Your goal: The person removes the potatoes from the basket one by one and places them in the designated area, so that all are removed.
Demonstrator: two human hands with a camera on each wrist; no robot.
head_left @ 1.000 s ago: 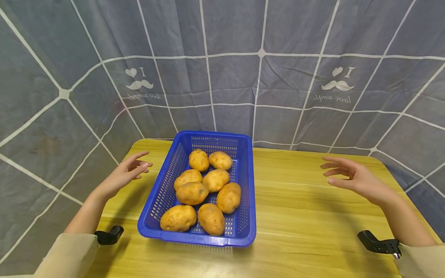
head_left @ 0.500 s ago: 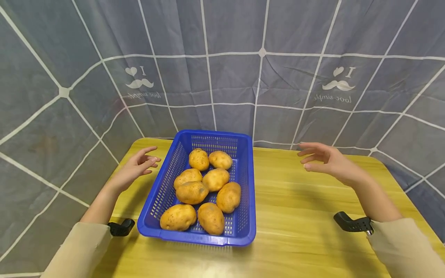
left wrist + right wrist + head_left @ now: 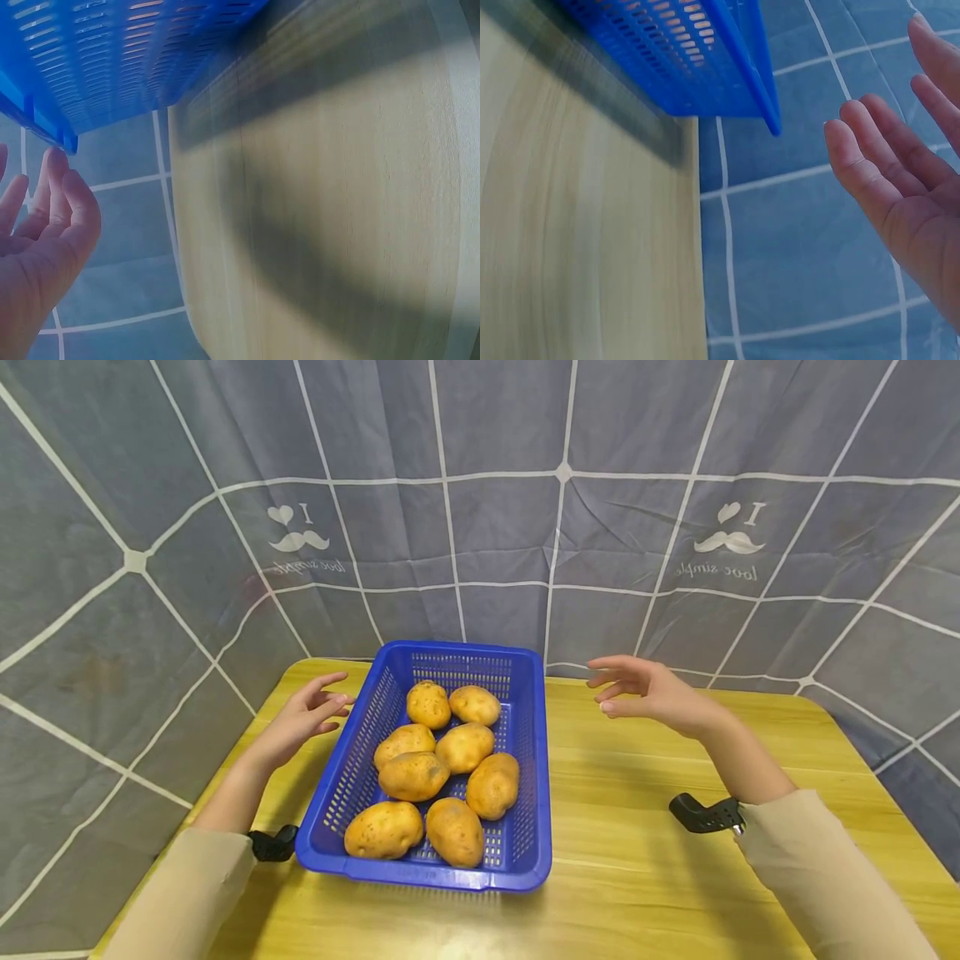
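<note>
Two hands are up over the counter [image 3: 675,877], one on each side of the blue basket [image 3: 536,827], and neither has hold of anything. My left hand [image 3: 303,720] hovers just beside the basket's left wall near its far corner, not touching it, the grip slack with the fingers relaxed and pointing toward the plastic. From the left wrist camera I see those fingertips [image 3: 64,187] close under the basket's corner [image 3: 52,127], a small gap between them. My right hand [image 3: 652,692] hangs near the far right corner of the basket, a bit further off than the left, palm turned inward and the grip spread open with fingers nearly straight. The right wrist camera shows that open palm [image 3: 907,187] apart from the basket's edge [image 3: 757,82].

The basket sits on the wooden counter toward its left half, close to the grey cloth backdrop [image 3: 480,510]. Eight potatoes [image 3: 414,777] lie inside it, packed against each other. Black camera mounts show at both wrists, and beige sleeves [image 3: 817,877] cover the forearms.
</note>
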